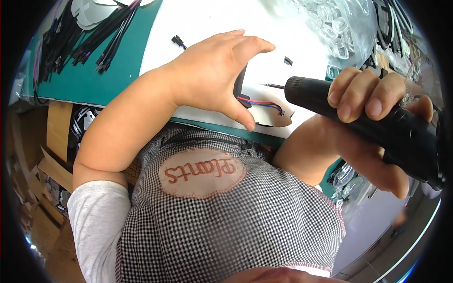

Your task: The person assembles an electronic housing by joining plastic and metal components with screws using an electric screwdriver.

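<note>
In my right hand (373,101) is a black electric screwdriver (309,92), with my fingers wrapped round its body. Its thin metal bit (275,86) points left and stays apart from the part on the table. My left hand (212,70) arches over a black plastic part (240,85) and holds it on the white sheet, thumb on the near side and forefinger stretched out on the far side. Most of this part is hidden under the palm. Red, blue and black wires (262,103) run out of it to the right. A black connector (178,41) shows beyond my left wrist.
A white foam-like sheet (188,16) lies on a green mat (113,87). Bundles of black cables (111,42) are at the left. A bag of clear plastic pieces (332,26) is at the far right. A small black piece (288,61) lies near the screwdriver. Cardboard boxes (59,127) stand below left.
</note>
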Action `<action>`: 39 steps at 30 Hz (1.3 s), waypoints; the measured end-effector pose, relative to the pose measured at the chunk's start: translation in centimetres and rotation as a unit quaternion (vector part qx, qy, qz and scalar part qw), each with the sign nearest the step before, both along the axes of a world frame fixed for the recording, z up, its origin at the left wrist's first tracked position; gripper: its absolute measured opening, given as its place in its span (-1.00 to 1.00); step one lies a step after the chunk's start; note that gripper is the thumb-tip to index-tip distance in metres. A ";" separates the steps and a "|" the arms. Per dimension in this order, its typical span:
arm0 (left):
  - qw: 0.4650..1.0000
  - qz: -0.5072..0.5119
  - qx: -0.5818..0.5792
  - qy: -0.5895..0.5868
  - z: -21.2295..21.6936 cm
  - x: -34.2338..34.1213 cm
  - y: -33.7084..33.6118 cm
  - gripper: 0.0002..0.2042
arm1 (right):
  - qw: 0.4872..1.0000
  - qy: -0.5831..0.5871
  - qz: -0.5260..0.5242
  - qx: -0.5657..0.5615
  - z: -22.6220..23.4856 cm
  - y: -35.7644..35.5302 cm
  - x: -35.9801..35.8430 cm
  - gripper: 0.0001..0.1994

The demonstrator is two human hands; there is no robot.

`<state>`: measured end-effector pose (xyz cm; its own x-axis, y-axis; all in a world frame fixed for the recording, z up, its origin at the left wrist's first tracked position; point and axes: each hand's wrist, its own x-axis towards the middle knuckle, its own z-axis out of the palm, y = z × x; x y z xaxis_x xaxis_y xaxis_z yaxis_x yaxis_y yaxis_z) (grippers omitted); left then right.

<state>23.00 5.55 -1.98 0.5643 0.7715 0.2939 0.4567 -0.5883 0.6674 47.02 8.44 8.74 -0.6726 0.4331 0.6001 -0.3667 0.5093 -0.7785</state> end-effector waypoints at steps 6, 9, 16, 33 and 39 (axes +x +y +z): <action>0.999 -0.007 0.034 -0.026 -0.5 0.1 0.3 0.13 | 1.000 -0.015 0.014 -0.011 0.3 0.3 0.2 0.03; 0.998 -0.015 0.050 -0.031 -0.5 0.2 0.4 0.13 | 0.997 -0.009 0.071 -0.004 0.1 1.1 -0.1 0.04; 1.000 -0.018 0.002 -0.009 -0.7 0.2 0.3 0.14 | 0.997 -0.002 0.071 0.018 0.2 1.1 -2.1 0.13; 1.000 0.002 -0.017 0.013 -0.8 0.5 0.1 0.09 | 0.990 0.138 -0.018 0.008 -3.6 0.6 -1.9 -0.12; 1.000 0.019 -0.012 0.022 -0.9 0.4 -0.1 0.08 | 0.986 0.127 -0.112 -0.009 -3.6 -2.1 -0.4 -0.28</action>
<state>23.37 5.43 -2.92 0.5464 0.7993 0.2500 0.5074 -0.5534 0.6605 46.58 6.29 5.14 -0.3887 0.5656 0.7274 -0.4310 0.5862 -0.6861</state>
